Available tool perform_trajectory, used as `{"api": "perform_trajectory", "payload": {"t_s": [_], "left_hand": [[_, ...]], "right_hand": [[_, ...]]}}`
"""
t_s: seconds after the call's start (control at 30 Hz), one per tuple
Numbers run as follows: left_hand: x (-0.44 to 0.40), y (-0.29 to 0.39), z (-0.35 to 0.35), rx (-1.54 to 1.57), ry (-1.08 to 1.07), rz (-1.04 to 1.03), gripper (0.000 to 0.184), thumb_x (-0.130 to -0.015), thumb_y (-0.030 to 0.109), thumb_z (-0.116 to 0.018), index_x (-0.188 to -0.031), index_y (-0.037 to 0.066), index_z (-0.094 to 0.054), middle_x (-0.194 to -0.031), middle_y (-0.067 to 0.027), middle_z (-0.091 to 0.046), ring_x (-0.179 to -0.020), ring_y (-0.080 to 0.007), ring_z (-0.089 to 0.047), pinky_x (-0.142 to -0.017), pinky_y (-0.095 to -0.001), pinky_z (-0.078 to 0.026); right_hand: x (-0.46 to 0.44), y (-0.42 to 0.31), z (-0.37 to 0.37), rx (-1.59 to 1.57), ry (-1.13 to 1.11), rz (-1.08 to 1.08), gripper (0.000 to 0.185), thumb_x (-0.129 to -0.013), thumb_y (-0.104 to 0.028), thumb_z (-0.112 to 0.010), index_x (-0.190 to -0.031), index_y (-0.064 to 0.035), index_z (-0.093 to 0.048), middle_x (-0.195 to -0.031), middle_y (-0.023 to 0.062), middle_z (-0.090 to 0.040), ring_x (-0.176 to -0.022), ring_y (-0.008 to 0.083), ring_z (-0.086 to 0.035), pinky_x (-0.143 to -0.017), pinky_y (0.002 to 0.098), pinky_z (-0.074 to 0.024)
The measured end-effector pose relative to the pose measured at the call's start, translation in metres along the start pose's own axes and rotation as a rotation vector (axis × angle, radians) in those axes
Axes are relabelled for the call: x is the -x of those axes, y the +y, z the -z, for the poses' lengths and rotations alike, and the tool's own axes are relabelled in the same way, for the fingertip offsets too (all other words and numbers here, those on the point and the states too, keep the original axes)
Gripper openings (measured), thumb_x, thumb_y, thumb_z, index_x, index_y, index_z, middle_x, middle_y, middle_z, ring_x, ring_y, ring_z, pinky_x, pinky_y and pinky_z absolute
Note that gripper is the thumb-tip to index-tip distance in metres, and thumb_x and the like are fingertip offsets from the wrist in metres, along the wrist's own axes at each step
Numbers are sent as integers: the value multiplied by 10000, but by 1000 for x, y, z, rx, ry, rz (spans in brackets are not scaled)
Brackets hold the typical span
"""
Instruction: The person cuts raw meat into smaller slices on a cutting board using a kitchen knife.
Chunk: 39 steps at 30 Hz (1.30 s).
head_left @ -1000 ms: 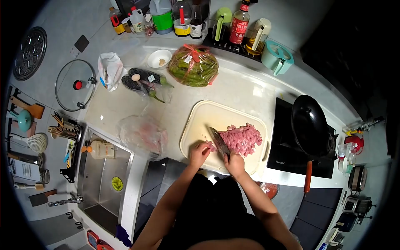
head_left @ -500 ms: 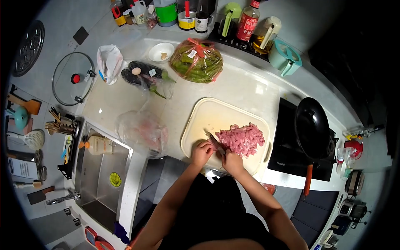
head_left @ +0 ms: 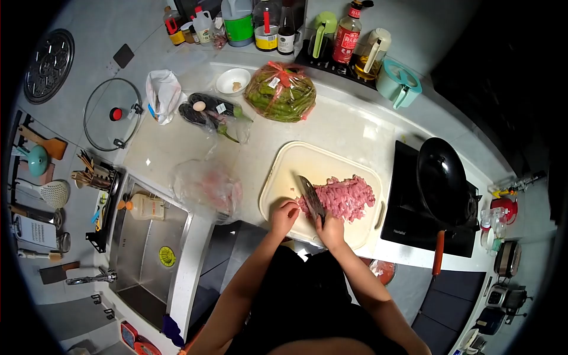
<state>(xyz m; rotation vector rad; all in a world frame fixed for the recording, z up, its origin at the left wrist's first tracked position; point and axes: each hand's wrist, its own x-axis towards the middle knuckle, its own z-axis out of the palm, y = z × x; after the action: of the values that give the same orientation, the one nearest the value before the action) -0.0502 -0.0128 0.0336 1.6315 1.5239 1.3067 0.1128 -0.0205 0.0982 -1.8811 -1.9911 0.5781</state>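
A kitchen knife [head_left: 312, 197] is in my right hand [head_left: 330, 231], its dark blade pointing away from me and slanting to the left. The blade lies along the left edge of a heap of chopped pink raw meat [head_left: 348, 198]. Both rest on a cream cutting board [head_left: 281, 171] with a raised rim. My left hand [head_left: 285, 216] is at the board's near left part, with curled fingers by the meat's left edge. Whatever those fingers may hold is too small to make out.
A black wok [head_left: 441, 177] sits on the stove [head_left: 396, 219] at right. Bagged green peppers [head_left: 279, 97], bagged eggplants [head_left: 201, 115] with an egg [head_left: 199, 106], and a white bowl [head_left: 241, 75] stand behind. A clear plastic bag [head_left: 207, 186] lies left, near the sink [head_left: 142, 248].
The knife has swung up and its blade now lies against the meat's left edge. My left hand has drawn slightly away from the blade. The view has shifted a little.
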Motion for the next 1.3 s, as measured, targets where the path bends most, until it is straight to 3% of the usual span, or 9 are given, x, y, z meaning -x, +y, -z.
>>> {"api": "perform_trajectory", "payload": {"t_s": [0.2,0.3,0.67,0.73,0.8,0.97,1.1,1.3], "left_hand": [[4,-1,-8,-57,18,12,107,-709,18,-670,-803,41,-624,-820,-89,-616,-689,-262,-610,-596,-316,-490],[3,-1,-10,-88,32,-27,107,-709,15,-669,-807,30,-626,-823,-94,-621,-706,-262,-612,-616,-319,-495],[-12,-3,-12,-126,-21,-142,112,-661,2,-677,-765,11,-637,-821,-101,-638,-746,-272,-617,-656,-332,-508],[-11,-5,-10,-122,-60,-71,111,-669,22,-673,-773,18,-635,-839,-98,-639,-769,-270,-617,-678,-335,-506],[-10,-12,-14,-103,-105,-4,121,-664,44,-671,-777,23,-633,-859,-102,-640,-778,-275,-616,-688,-344,-506],[-6,-17,-18,-180,-74,-82,124,-656,48,-669,-771,21,-630,-846,-116,-635,-766,-289,-616,-682,-357,-508],[-14,-6,-15,-161,-23,-69,101,-656,-16,-652,-746,13,-619,-812,-121,-631,-728,-285,-616,-635,-351,-505],[-8,-2,-10,-114,50,-61,96,-701,-29,-590,-753,47,-618,-816,-101,-642,-732,-287,-604,-616,-383,-490]], "right_hand": [[7,-7,18,1,-178,-13,250,-804,-247,-565,-815,2,-545,-609,222,-604,-601,389,-617,-914,588,-327],[9,-6,19,145,-128,91,266,-790,-245,-579,-794,20,-554,-583,213,-582,-552,391,-594,-547,466,-495],[-7,-8,17,78,-218,44,238,-784,-205,-576,-766,32,-553,-625,248,-587,-584,401,-601,-564,483,-493],[-10,-7,10,52,-220,34,239,-791,-203,-568,-764,34,-550,-632,253,-589,-589,405,-602,-571,488,-492],[-22,-7,-7,27,-191,33,241,-799,-202,-558,-762,35,-546,-641,261,-590,-594,410,-603,-577,492,-492],[-47,-22,-31,-43,-105,-52,263,-817,-230,-545,-781,31,-548,-663,276,-592,-615,423,-604,-582,498,-495],[-40,-5,-6,-119,-90,-21,273,-813,-252,-552,-822,19,-584,-675,265,-593,-652,419,-605,-608,498,-490],[-27,20,29,-149,105,-64,276,-814,-223,-566,-840,52,-573,-675,275,-584,-640,432,-590,-601,488,-477]]}}
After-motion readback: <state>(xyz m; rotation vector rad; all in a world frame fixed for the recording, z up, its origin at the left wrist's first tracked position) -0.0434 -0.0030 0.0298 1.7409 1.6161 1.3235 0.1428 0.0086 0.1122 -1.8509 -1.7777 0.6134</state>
